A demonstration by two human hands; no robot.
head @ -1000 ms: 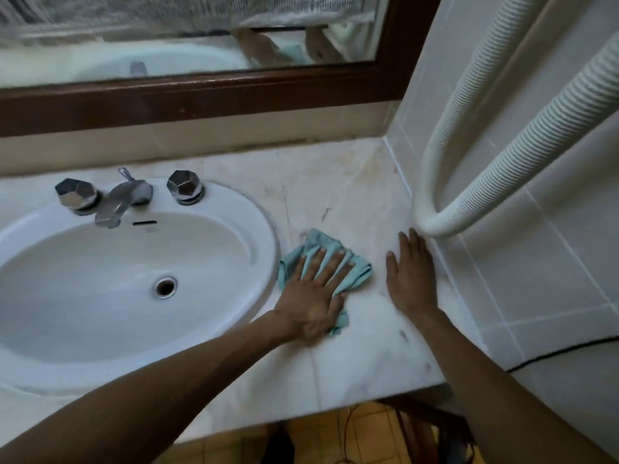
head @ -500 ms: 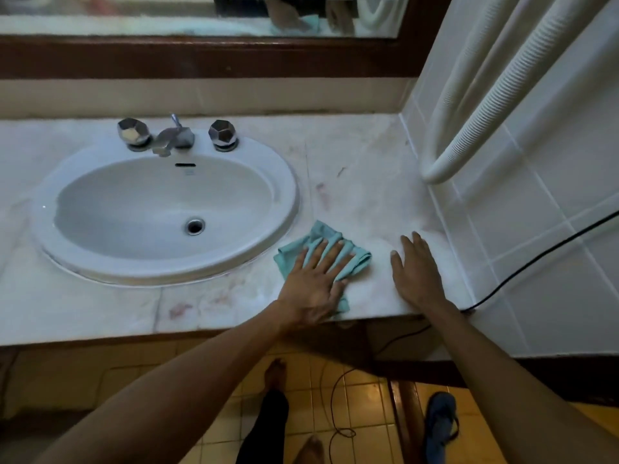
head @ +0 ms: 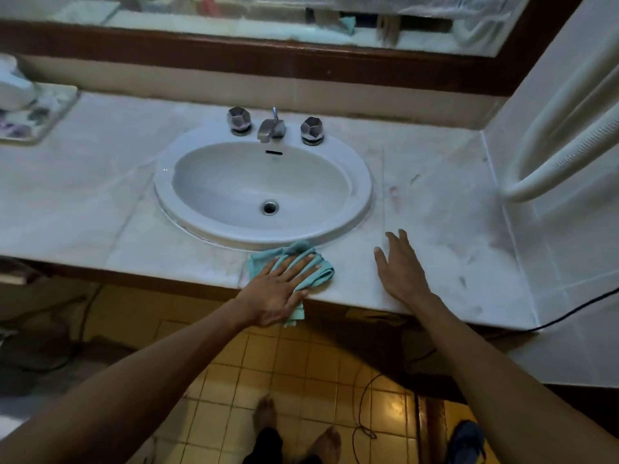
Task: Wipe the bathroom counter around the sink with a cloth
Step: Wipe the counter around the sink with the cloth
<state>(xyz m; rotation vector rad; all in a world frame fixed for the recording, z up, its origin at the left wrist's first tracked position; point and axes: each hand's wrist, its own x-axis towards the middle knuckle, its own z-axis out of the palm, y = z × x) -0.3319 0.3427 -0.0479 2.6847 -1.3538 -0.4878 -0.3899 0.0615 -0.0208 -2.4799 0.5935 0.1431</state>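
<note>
While the left hand [head: 279, 289] lies flat and open, pressing the crumpled teal cloth [head: 294, 267] on the pale marble surface [head: 445, 229] at 6 o'clock of the white oval sink [head: 264, 192], it should keep even pressure and trace the rim, the empty, spread right hand [head: 400, 267] bracing.

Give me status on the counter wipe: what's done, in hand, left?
Done: cannot tell; nothing looks clearly wiped, and the counter right of the sink shows reddish and dark smudges. In hand: the left hand presses the teal cloth flat at the front edge, against the sink's rim; the right hand rests flat on the counter. Left: the right-side marks, the strip behind the taps, and the counter left of the sink.
</note>
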